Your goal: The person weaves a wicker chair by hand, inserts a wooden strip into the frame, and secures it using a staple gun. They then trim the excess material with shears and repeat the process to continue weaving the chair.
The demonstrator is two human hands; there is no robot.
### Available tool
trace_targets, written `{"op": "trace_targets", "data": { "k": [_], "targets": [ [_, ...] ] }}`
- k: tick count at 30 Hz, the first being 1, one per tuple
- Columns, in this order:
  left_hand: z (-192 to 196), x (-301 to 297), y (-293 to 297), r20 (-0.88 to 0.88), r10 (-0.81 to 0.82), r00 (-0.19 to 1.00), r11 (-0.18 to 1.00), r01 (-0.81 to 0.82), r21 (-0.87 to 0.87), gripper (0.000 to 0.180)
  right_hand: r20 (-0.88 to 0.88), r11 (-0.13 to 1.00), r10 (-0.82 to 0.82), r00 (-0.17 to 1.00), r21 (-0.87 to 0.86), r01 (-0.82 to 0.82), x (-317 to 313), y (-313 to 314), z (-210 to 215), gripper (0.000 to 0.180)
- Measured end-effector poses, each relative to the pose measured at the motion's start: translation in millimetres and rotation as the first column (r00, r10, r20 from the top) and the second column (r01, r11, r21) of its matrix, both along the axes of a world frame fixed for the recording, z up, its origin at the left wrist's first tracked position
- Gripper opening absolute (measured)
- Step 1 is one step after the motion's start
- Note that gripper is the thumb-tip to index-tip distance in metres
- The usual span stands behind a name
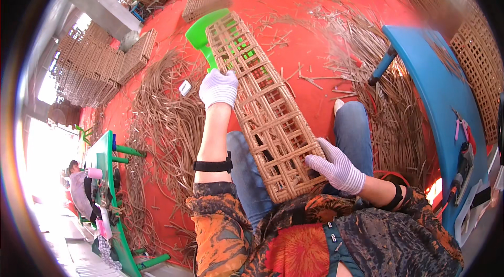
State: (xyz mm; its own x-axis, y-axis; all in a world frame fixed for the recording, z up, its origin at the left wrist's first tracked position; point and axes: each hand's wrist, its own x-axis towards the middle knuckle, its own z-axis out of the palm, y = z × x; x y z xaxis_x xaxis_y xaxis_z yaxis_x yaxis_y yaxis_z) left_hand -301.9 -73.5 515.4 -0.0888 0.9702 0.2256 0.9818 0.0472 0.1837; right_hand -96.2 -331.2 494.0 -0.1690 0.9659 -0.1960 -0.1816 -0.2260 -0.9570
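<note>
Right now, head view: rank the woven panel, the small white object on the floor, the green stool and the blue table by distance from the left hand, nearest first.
1. Woven panel: the left hand grips its left edge.
2. Green stool: just above the hand, behind the panel's far end.
3. Small white object: on the red floor, left of the hand; too close to the stool to rank.
4. Blue table: far right.
</note>
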Motion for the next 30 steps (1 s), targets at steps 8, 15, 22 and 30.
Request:
{"op": "trace_targets", "data": {
  "k": [8, 15, 22, 30],
  "targets": [
    [-16.9, -22.6, 2.1, 0.176, -0.103, 0.979, 0.988, 0.081, 0.130, 0.037, 0.059, 0.999, 0.027, 0.998, 0.018, -0.028, 0.1, 0.1, 4.5, 0.040],
    [-20.6, -22.7, 11.8, 0.384, -0.410, 0.827, 0.885, 0.259, 0.387, 0.032, 0.022, 0.997, -0.066, 0.998, -0.033, 0.066, 23.9, 0.0, 10.6, 0.039],
    [-10.9, 2.0, 72.8, -0.182, -0.601, 0.778, 0.738, 0.628, 0.246, 0.039, 0.113, 0.982, -0.165, 0.980, -0.072, 0.174, 30.8, -8.0, 10.5, 0.045],
    [-8.3, -8.5, 60.0, -0.159, -0.564, 0.811, 0.784, 0.585, 0.205, 0.037, 0.281, 0.972, -0.207, 0.937, -0.053, 0.231, 77.3, 3.6, 16.4, 0.047]
  ]
}}
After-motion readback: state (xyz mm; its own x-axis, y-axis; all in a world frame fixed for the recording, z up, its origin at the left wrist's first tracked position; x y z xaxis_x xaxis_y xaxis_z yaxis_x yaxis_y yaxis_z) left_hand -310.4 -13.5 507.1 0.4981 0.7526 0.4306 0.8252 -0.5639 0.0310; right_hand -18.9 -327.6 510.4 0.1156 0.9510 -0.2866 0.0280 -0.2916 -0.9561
